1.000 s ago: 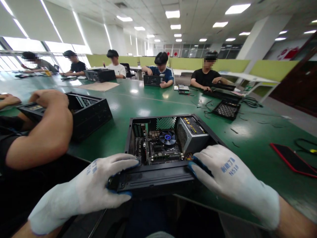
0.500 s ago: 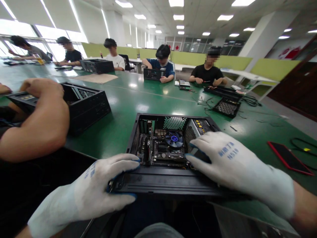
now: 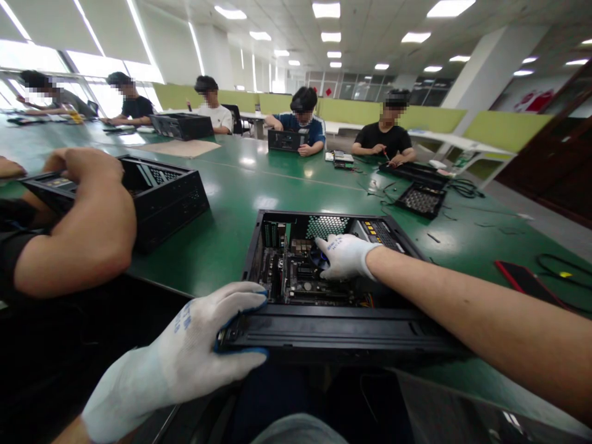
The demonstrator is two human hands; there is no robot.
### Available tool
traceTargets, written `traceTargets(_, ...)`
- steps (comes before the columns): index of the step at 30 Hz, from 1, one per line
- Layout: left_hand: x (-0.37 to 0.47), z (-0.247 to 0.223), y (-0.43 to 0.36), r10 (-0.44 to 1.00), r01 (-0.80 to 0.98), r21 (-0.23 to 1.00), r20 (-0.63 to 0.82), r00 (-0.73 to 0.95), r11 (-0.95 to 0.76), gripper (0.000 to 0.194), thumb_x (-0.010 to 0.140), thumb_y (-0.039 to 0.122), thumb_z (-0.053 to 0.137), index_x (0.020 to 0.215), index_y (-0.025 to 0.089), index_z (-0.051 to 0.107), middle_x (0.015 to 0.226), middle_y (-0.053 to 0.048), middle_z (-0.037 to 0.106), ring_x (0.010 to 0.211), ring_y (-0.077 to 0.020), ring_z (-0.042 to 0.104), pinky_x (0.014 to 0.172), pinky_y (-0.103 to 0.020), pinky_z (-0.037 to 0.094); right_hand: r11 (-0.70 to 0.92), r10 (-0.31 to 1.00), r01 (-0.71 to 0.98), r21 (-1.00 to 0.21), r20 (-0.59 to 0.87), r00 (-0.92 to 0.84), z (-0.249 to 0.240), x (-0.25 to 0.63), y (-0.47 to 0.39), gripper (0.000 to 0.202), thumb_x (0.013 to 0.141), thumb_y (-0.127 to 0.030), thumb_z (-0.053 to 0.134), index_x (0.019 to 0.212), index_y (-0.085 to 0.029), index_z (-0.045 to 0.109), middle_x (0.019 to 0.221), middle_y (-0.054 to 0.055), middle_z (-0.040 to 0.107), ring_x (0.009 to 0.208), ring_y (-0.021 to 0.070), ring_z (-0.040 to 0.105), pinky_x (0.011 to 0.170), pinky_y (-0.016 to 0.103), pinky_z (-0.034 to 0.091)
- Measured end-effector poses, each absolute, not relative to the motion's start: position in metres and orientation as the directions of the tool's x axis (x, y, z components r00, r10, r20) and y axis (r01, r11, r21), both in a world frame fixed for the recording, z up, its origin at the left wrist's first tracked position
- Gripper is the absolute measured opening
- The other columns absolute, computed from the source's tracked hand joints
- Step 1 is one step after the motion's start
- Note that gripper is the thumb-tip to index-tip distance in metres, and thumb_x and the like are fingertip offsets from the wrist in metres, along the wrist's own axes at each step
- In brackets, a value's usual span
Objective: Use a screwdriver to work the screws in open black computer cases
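An open black computer case lies in front of me at the table's near edge, its inside facing up. My left hand, in a white glove with blue palm, grips the near left corner, thumb below and fingers over the top edge. My gloved right hand reaches inside over the cooling fan, its thumb and forefinger apart. The hand covers much of the fan; whether the fingers touch it I cannot tell. Below the fan shows the motherboard. A power supply with yellow labels sits at the far right.
On my left a co-worker's bent arm reaches over another black case. To the right lie a red-edged black panel, a perforated black part and coiled cables. Several people work across the green table.
My right hand has moved from the case's near right side forward and left, into the case over the fan. My left hand keeps its grip on the corner.
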State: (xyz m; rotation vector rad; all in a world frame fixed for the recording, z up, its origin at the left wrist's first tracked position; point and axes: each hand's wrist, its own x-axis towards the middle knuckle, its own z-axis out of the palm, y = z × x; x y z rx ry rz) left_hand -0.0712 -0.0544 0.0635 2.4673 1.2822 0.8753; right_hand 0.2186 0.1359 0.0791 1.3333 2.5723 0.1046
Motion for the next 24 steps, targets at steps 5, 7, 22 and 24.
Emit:
traceTargets(5, -0.073, 0.061, -0.054, 0.797, 0.656, 0.455, 0.395, 0.458, -0.602, 0.062, 0.084, 0.039, 0.081, 0.138, 0.029, 0.053, 0.145, -0.010, 0.062, 0.128, -0.0281, 0.066, 0.103, -0.040, 0.060, 0.599, 0.797, 0.759, 0.253, -0.105, -0.594, 0.105, 0.217, 0.119, 0.082, 0.070, -0.061, 0.076, 0.134, -0.010, 0.064, 0.120, 0.026, 0.066, 0.109, 0.0425, 0.067, 0.087, 0.047, 0.053)
traceTargets(7, -0.073, 0.059, -0.054, 0.802, 0.649, 0.473, 0.391, 0.452, -0.596, 0.062, 0.084, 0.039, 0.081, 0.139, 0.029, 0.053, 0.145, -0.010, 0.061, 0.130, -0.0283, 0.065, 0.104, -0.040, 0.059, 0.610, 0.788, 0.747, 0.265, -0.103, -0.607, 0.120, 0.218, 0.107, 0.081, 0.071, -0.066, 0.071, 0.130, -0.011, 0.065, 0.120, 0.025, 0.065, 0.107, 0.0423, 0.067, 0.087, 0.048, 0.053)
traceTargets(22, -0.071, 0.062, -0.055, 0.814, 0.664, 0.472, 0.379, 0.441, -0.580, 0.064, 0.084, 0.039, 0.080, 0.140, 0.029, 0.053, 0.147, -0.011, 0.060, 0.129, -0.0286, 0.065, 0.104, -0.040, 0.059, 0.707, 0.564, 0.696, -0.124, -0.495, -0.661, 0.125, 0.225, 0.085, 0.061, 0.085, -0.060, 0.066, 0.130, -0.018, 0.071, 0.126, 0.015, 0.073, 0.114, 0.0341, 0.070, 0.094, 0.039, 0.054)
traceTargets(24, -0.072, 0.065, -0.055, 0.815, 0.670, 0.467, 0.376, 0.440, -0.577, 0.063, 0.084, 0.040, 0.079, 0.140, 0.029, 0.055, 0.148, -0.010, 0.060, 0.129, -0.0292, 0.065, 0.104, -0.040, 0.059, 0.705, 0.600, 0.698, -0.130, -0.416, -0.683, 0.135, 0.231, 0.087, 0.058, 0.089, -0.063, 0.061, 0.125, -0.018, 0.073, 0.124, 0.015, 0.074, 0.113, 0.0324, 0.071, 0.094, 0.038, 0.054)
